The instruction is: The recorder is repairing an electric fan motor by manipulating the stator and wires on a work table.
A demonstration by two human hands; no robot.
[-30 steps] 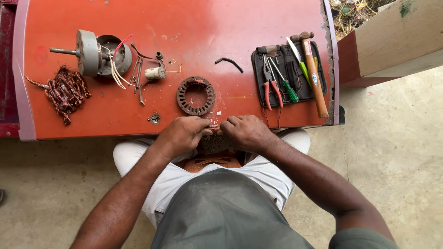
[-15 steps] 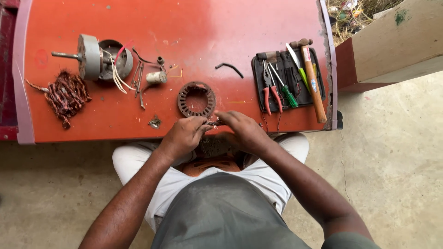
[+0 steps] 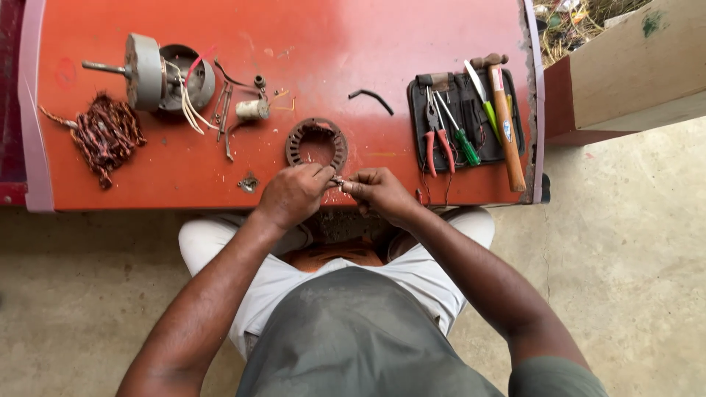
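- The left hand (image 3: 293, 192) and the right hand (image 3: 379, 192) meet at the near edge of the red table (image 3: 412, 44), fingertips pinched together on a small metal piece (image 3: 338, 180) held between them; it is too small to tell just what it is.
- Judging by the layout, disassembly looks well along: the motor housing with its shaft (image 3: 151, 70) lies open at 10 o'clock from the hands, and a stripped heap of copper winding (image 3: 107, 136) sits at 9 o'clock.
- The bare stator ring (image 3: 317, 143) lies just past the hands at 12 o'clock, near but not touching them.
- The tool pouch (image 3: 465, 121) with pliers, screwdrivers and a hammer (image 3: 506, 121) rests at 2 o'clock, untouched.
- What is left seems to be the fine work on the pinched piece.
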